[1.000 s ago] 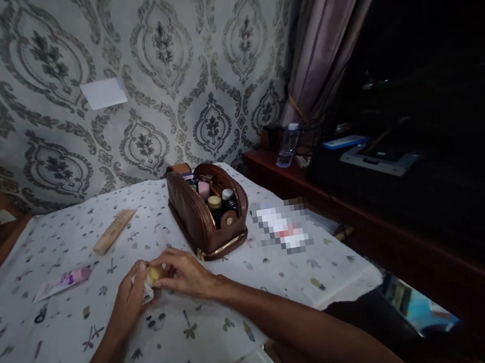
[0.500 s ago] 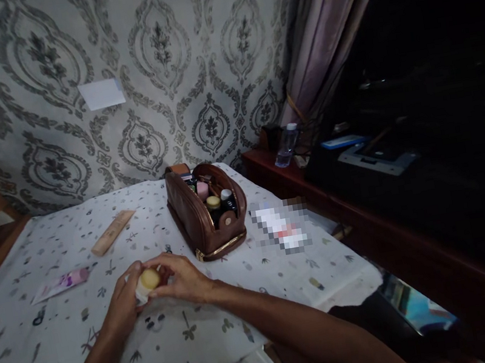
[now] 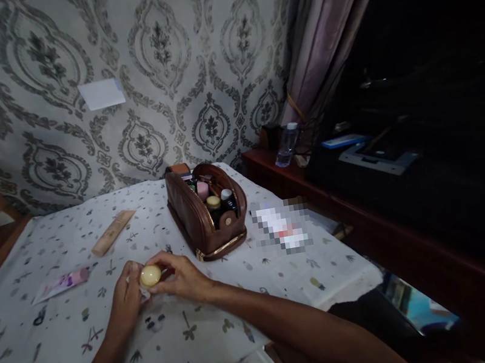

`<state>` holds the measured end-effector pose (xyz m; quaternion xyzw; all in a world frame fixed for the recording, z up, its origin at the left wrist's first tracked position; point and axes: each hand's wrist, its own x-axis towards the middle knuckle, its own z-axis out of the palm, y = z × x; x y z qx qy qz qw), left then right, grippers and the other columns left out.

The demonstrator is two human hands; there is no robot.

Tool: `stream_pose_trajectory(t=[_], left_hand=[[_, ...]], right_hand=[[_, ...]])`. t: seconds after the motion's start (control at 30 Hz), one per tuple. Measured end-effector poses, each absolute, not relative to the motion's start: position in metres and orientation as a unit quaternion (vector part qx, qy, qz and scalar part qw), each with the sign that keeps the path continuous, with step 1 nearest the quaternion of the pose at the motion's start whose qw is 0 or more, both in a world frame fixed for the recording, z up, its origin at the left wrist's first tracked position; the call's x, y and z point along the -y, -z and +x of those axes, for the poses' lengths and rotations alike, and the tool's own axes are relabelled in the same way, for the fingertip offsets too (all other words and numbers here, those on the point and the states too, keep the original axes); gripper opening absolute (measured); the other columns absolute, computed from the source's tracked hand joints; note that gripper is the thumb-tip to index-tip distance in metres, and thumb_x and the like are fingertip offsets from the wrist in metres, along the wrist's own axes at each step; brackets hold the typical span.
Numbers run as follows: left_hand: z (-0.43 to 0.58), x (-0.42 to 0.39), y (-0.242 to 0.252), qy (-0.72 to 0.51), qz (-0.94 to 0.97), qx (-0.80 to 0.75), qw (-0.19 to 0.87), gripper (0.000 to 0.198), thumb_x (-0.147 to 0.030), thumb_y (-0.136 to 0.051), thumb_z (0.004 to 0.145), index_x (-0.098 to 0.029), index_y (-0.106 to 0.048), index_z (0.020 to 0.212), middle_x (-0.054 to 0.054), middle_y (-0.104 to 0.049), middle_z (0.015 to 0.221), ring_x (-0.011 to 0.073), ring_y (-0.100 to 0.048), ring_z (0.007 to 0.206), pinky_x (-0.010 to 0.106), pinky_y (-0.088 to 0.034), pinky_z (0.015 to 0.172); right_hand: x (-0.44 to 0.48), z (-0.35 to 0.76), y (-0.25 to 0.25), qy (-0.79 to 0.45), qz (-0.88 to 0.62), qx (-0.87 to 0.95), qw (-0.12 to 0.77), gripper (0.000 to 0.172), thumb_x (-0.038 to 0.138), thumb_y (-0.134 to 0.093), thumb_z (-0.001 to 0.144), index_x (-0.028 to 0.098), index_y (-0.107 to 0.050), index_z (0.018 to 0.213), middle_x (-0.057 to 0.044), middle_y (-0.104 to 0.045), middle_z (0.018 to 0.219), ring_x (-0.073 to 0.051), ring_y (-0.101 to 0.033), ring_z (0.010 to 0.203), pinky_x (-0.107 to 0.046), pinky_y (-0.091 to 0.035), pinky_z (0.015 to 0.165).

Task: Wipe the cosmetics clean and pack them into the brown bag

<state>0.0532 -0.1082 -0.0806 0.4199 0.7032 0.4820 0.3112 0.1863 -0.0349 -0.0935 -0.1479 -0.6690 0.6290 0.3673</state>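
Note:
Over the near part of the table, my right hand point(image 3: 185, 278) pinches a small round jar with a shiny yellow-gold lid point(image 3: 150, 275) between thumb and fingers. The top of the lid faces up toward me. Pressed against the jar's left side, my left hand point(image 3: 124, 296) is closed on a crumpled white wipe point(image 3: 145, 292), mostly hidden by the fingers. Beyond my right hand stands an open brown toiletry bag point(image 3: 186, 215), filled with several bottles and jars, among them a gold-lidded jar point(image 3: 213, 203) and a white-capped bottle point(image 3: 226, 196).
On the patterned white tablecloth point(image 3: 222, 344) lie a beige tube point(image 3: 114, 232) and a pink-and-white tube point(image 3: 62, 284) to the left. A blurred-out white packet point(image 3: 281, 227) is right of the bag. A clear water bottle point(image 3: 286, 145) stands on the dark red ledge point(image 3: 262, 163).
The jar has turned so that its lid faces me more fully. My left hand has shifted slightly along its side, covering more of the wipe. The bag and tubes stay put.

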Motion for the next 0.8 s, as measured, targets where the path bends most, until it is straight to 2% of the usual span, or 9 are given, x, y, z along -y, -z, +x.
stream_pose_trajectory(t=[0.13,0.27,0.47,0.63,0.73,0.8], left_hand=[[0.051,0.107,0.085,-0.493,0.478,-0.687,0.239,0.047,-0.066,-0.038,0.085,-0.022,-0.047,0.072,-0.001,-0.051,0.067,0.0175,-0.052,0.066,0.028,-0.048,0.058],[0.048,0.107,0.087,-0.476,0.542,-0.66,0.209,0.042,-0.059,-0.034,0.089,-0.022,-0.048,0.073,-0.001,-0.051,0.067,0.0171,-0.05,0.066,0.028,-0.043,0.06],[0.05,0.109,0.083,-0.364,0.593,-0.692,0.192,0.034,-0.056,-0.047,0.085,-0.022,-0.052,0.089,-0.002,-0.062,0.077,0.0179,-0.057,0.072,0.028,-0.044,0.066],[0.054,0.112,0.085,-0.324,0.638,-0.693,0.086,0.031,-0.051,-0.041,0.089,-0.023,-0.054,0.094,0.002,-0.065,0.086,0.021,-0.063,0.079,0.031,-0.047,0.072],[0.054,0.111,0.091,-0.3,0.657,-0.691,0.007,0.029,-0.047,-0.037,0.091,-0.023,-0.054,0.096,0.004,-0.065,0.088,0.0223,-0.065,0.078,0.031,-0.047,0.067],[0.054,0.111,0.095,-0.279,0.676,-0.68,-0.046,0.029,-0.045,-0.034,0.093,-0.024,-0.054,0.09,0.004,-0.064,0.082,0.0212,-0.064,0.071,0.029,-0.045,0.061]], right_hand=[[0.036,0.186,0.096,-0.577,-0.164,0.703,0.382,0.035,0.027,-0.078,0.068,0.019,-0.064,0.098,0.002,-0.062,0.087,-0.013,-0.058,0.079,-0.024,-0.049,0.072],[0.036,0.187,0.096,-0.499,-0.202,0.755,0.374,0.038,0.016,-0.08,0.065,0.02,-0.066,0.1,0.001,-0.06,0.09,-0.013,-0.057,0.078,-0.023,-0.048,0.069],[0.034,0.188,0.099,-0.401,-0.242,0.805,0.362,0.036,0.013,-0.078,0.066,0.021,-0.065,0.099,0.001,-0.054,0.087,-0.014,-0.054,0.077,-0.025,-0.047,0.072],[0.034,0.188,0.102,-0.37,-0.274,0.816,0.35,0.029,0.015,-0.074,0.068,0.02,-0.065,0.095,0.002,-0.05,0.085,-0.013,-0.053,0.073,-0.024,-0.046,0.07],[0.035,0.188,0.101,-0.366,-0.296,0.814,0.341,0.025,0.018,-0.075,0.067,0.02,-0.065,0.09,0.002,-0.05,0.083,-0.013,-0.052,0.069,-0.024,-0.046,0.067],[0.035,0.188,0.1,-0.362,-0.313,0.815,0.328,0.023,0.02,-0.076,0.066,0.019,-0.066,0.086,0.001,-0.052,0.083,-0.013,-0.052,0.068,-0.025,-0.046,0.067]])
